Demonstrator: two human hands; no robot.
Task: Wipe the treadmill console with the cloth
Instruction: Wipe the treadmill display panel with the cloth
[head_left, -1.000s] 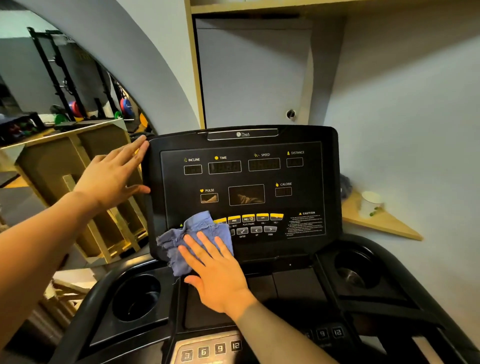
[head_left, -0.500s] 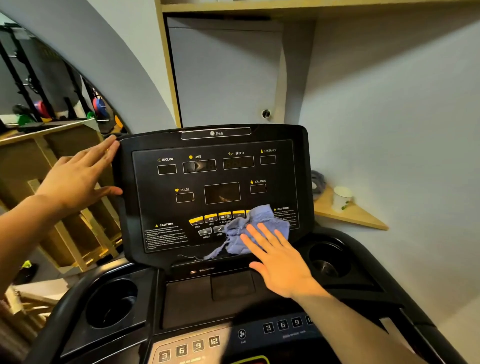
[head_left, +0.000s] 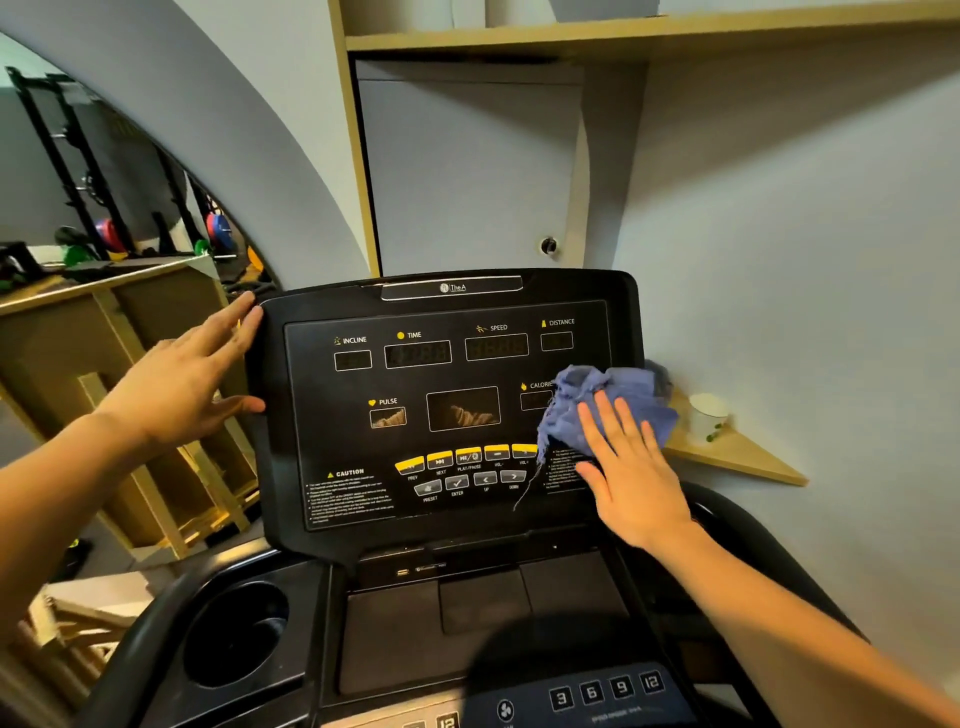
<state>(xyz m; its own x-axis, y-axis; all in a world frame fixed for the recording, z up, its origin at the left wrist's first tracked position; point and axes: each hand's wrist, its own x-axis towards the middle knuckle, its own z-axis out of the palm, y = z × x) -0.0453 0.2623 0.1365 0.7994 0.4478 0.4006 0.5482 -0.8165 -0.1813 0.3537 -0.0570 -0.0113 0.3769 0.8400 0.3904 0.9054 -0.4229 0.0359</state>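
Right hand flat, pressing cloth at console right edge; left hand spread on left edge

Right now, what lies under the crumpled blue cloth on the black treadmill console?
The crumpled blue cloth lies pressed by the right hand against the black treadmill console. It covers the right edge, part of the CALORIE label and the right caution text; anything beneath is hidden.

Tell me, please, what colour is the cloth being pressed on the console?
The cloth is blue, faded and slightly purplish; the head view shows it best.
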